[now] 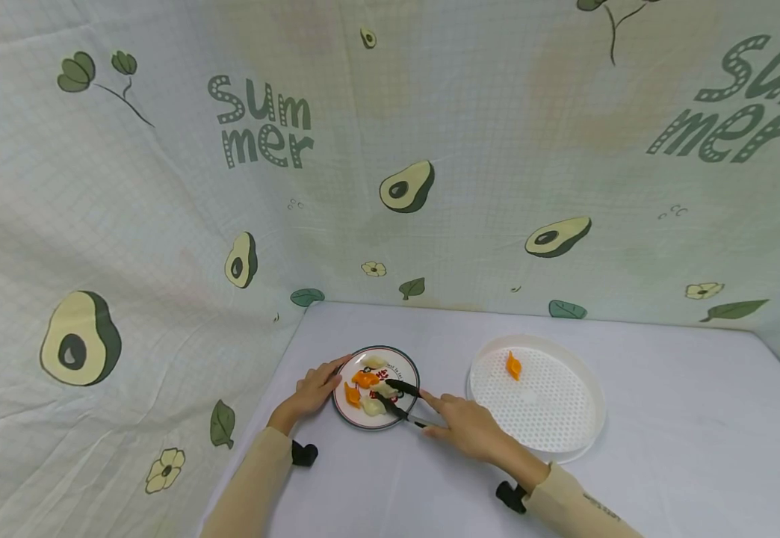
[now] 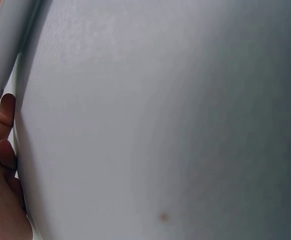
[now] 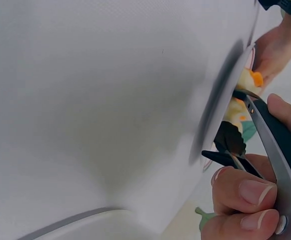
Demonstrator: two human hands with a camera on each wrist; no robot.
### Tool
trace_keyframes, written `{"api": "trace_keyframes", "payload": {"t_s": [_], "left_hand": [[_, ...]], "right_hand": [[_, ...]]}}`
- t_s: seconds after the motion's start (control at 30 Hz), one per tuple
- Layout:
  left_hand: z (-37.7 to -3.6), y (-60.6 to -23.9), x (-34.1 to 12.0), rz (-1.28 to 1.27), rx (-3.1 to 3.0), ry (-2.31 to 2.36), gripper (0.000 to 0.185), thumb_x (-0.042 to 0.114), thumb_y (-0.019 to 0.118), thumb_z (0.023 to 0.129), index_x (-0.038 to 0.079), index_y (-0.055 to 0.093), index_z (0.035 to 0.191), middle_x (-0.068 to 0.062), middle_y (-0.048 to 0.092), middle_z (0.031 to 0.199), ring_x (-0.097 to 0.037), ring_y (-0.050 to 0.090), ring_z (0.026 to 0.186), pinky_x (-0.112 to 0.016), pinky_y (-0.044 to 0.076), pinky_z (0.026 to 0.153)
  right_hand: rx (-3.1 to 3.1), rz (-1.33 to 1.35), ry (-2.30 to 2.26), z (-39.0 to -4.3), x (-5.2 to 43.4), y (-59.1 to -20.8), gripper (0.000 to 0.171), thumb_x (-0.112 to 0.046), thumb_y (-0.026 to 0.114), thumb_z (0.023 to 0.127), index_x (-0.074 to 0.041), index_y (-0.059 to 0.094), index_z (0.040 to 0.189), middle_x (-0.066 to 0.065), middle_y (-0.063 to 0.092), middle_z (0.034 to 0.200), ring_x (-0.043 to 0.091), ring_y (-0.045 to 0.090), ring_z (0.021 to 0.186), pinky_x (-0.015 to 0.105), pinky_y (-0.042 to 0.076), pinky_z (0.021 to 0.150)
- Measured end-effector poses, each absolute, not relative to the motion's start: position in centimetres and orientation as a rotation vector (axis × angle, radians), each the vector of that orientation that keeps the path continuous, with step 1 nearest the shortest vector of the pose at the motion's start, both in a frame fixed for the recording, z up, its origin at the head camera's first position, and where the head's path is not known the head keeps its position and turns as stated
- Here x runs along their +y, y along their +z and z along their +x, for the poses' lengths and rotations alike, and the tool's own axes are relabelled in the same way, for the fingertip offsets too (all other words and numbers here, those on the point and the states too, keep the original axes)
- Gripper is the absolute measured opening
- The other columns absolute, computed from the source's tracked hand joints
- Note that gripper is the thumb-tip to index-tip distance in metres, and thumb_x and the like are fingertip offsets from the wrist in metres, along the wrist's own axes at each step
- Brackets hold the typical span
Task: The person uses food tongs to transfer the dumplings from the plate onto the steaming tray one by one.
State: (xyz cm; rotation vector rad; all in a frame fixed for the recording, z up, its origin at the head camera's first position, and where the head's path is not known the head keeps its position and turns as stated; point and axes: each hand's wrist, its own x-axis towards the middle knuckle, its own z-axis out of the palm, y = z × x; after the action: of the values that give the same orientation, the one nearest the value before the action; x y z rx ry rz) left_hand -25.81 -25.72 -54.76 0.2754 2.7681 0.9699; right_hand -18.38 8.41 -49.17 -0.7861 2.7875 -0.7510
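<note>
A small round plate [image 1: 347, 409] with a dark rim holds several orange and pale yellow dumplings [image 1: 366, 379]. My left hand [image 1: 314, 388] holds the plate's left rim, thumb on its edge; in the left wrist view the fingers [image 2: 3, 150] rest by the plate's rim [image 2: 5, 45]. My right hand [image 1: 471, 427] grips black-tipped metal tongs [image 1: 400, 397], whose tips reach over the dumplings with the arms apart. In the right wrist view the fingers [image 3: 245, 200] curl round the tongs [image 3: 270, 145] beside the plate [image 3: 220, 110].
To the right stands a white perforated round tray [image 1: 551, 418] with one orange dumpling [image 1: 513, 365] near its far left. A white cloth [image 1: 686, 418] covers the table. An avocado-print curtain [image 1: 390, 149] closes off the back and left.
</note>
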Motion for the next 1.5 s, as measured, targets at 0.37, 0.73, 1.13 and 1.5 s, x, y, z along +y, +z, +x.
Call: {"api": "trace_keyframes", "payload": {"t_s": [0.37, 0.73, 1.13, 1.5], "left_hand": [[-25.8, -54.6, -25.9, 0.284, 2.771, 0.964, 0.047, 0.033, 0.044, 0.107, 0.027, 0.04, 0.153, -0.012, 0.045, 0.15, -0.033, 0.04, 0.116, -0.056, 0.023, 0.094], [-25.7, -54.7, -25.8, 0.294, 2.76, 0.985, 0.048, 0.035, 0.045, 0.107, 0.027, 0.04, 0.154, -0.012, 0.045, 0.149, -0.033, 0.04, 0.118, -0.056, 0.023, 0.093], [-25.7, -54.4, -25.6, 0.284, 2.762, 0.986, 0.047, 0.033, 0.044, 0.107, 0.028, 0.039, 0.154, -0.012, 0.043, 0.151, -0.035, 0.038, 0.119, -0.059, 0.021, 0.096], [-25.8, -54.7, -25.6, 0.271, 2.762, 0.987, 0.047, 0.033, 0.044, 0.107, 0.029, 0.039, 0.154, -0.011, 0.043, 0.151, -0.034, 0.038, 0.119, -0.059, 0.021, 0.097]], "right_hand": [[2.794, -0.799, -0.744, -18.2, 8.7, -48.9, 0.061, -0.033, 0.072, 0.091, -0.009, 0.054, 0.144, 0.012, 0.067, 0.11, 0.013, 0.049, 0.069, 0.033, 0.042, 0.056], [2.854, -0.828, -0.724, -18.0, 8.8, -49.0, 0.058, -0.031, 0.071, 0.092, -0.008, 0.054, 0.143, 0.009, 0.066, 0.098, 0.011, 0.044, 0.06, 0.03, 0.039, 0.052], [2.846, -0.736, -0.748, -17.7, 9.6, -48.1, 0.061, -0.033, 0.07, 0.093, -0.009, 0.052, 0.146, 0.012, 0.068, 0.108, 0.014, 0.052, 0.069, 0.034, 0.045, 0.058], [2.867, -0.634, -0.814, -16.9, 11.2, -46.7, 0.062, -0.037, 0.069, 0.093, -0.011, 0.052, 0.146, 0.014, 0.067, 0.121, 0.032, 0.066, 0.103, 0.046, 0.053, 0.079]]}}
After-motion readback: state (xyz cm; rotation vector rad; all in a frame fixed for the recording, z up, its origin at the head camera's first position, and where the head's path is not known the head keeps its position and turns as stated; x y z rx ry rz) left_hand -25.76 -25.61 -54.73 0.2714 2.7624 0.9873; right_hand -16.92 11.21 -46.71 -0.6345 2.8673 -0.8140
